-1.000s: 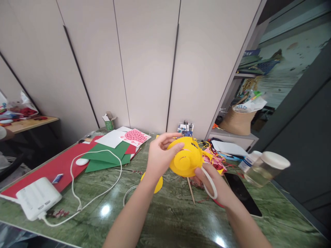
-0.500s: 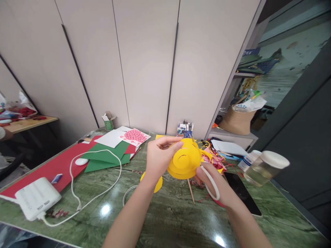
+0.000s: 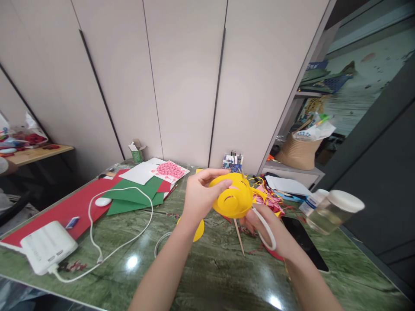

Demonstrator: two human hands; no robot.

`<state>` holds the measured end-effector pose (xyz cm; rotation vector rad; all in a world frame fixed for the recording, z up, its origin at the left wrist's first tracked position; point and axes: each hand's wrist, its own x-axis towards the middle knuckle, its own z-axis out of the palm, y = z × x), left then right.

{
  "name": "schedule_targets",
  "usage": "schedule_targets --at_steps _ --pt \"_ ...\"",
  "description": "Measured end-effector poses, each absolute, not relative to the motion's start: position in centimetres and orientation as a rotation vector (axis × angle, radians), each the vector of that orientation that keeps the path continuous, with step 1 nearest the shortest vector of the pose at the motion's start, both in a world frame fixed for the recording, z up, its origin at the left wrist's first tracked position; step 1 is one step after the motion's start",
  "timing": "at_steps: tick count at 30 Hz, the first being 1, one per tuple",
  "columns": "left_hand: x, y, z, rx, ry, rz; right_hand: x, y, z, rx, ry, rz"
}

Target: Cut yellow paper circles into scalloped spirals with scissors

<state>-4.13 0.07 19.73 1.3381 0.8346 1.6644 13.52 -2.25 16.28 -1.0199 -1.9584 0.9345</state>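
Above the table, my left hand (image 3: 200, 194) pinches a round yellow paper (image 3: 231, 201) between thumb and fingers. The paper is cut with curved slits around a small middle disc, like a spiral, and it is tilted. At its lower right edge is my right hand (image 3: 264, 224), closed, with the white loop handle of what look like scissors (image 3: 268, 231) across it. The blades are hidden behind the paper. Under my left wrist lies a yellow paper disc (image 3: 199, 231). A wooden stick (image 3: 239, 237) rests below the held paper.
Yellow and pink paper scraps (image 3: 267, 196) lie behind my right hand. Rightward are a dark phone or tablet (image 3: 304, 242) and a lidded jar (image 3: 335, 211). On the left are green paper (image 3: 134, 198), red paper (image 3: 61, 207), a white cable and a power bank (image 3: 48, 248).
The yellow paper has tipped flatter and its slits have shifted, with a gap now showing by my left thumb. Both hands stay nearly in place.
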Motion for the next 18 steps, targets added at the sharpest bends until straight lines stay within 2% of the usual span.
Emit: schedule_targets --at_steps 18 --pt "-4.94 0.16 19.89 1.351 0.752 1.579 14.25 -1.92 16.29 -0.986 -2.014 0.96"
